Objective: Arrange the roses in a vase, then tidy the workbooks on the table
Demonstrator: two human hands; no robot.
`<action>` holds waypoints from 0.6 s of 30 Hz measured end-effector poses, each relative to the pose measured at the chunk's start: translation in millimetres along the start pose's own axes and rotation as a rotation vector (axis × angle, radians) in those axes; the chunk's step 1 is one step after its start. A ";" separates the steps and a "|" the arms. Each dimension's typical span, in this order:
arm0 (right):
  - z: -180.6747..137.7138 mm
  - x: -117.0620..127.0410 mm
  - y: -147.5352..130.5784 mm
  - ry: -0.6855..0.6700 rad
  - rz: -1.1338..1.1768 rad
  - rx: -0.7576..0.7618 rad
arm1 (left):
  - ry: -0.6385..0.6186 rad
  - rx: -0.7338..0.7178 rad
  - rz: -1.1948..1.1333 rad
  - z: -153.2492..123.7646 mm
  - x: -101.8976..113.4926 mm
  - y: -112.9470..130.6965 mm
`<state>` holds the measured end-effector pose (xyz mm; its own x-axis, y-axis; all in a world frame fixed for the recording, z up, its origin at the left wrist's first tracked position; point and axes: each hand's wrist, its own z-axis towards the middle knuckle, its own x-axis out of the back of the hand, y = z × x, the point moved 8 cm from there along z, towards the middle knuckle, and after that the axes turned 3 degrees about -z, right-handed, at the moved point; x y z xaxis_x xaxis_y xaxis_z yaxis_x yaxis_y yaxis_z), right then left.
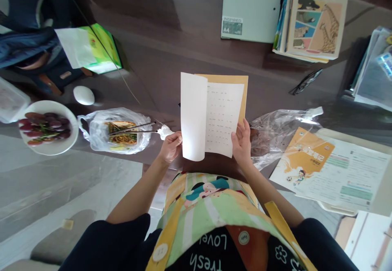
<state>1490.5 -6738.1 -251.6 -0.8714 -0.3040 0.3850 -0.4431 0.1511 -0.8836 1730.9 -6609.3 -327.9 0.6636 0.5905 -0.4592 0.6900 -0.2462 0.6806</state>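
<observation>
While the left hand (170,146) pinches the turned-back leaf (193,115) and the right hand (241,142) grips the printed sheet (222,117), the sheet's long axis runs directly away from the torso (211,205).

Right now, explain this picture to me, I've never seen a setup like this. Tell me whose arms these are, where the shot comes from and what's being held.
There is no machine here: these are a person's two bare hands. The one picture comes from a camera worn on the person's head, looking forward and down, so their apron shows at the bottom. The left hand and right hand hold up a printed paper sheet, with a page folded back and a tan sheet behind it. On the dark table lie a plate of red grapes, a plastic bag of noodles with chopsticks, and a stack of books.
</observation>
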 end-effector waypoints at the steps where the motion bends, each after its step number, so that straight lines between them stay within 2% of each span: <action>1: -0.9 0.9 -5.7 0.003 -0.059 0.055 | 0.000 0.003 0.000 0.0 1.1 -0.8; 4: -6.9 -5.6 -23.3 -0.054 -0.212 0.206 | 0.001 -0.005 0.004 -0.8 -1.5 -2.1; 7: -17.0 -29.6 -34.4 -0.266 -0.179 0.264 | -0.013 -0.016 0.031 -2.7 -11.3 -2.6; 10: -27.6 -55.2 -40.1 -0.451 -0.134 0.261 | -0.026 -0.057 0.153 -6.0 -23.1 0.1; 12: -29.5 -64.4 -40.9 -0.467 -0.128 0.246 | -0.030 -0.094 0.257 -9.0 -31.4 3.0; 14: -26.9 -66.8 -39.0 -0.423 -0.101 0.212 | -0.046 -0.112 0.314 -12.0 -40.5 4.3; 18: -19.7 -66.0 -31.7 -0.368 0.065 0.104 | -0.153 -0.124 0.265 -16.7 -60.1 2.9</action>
<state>1557.9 -6704.3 -243.7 -0.7548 -0.6169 0.2230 -0.3493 0.0903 -0.9326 1688.2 -6632.7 -288.8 0.8576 0.3941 -0.3306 0.4532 -0.2747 0.8480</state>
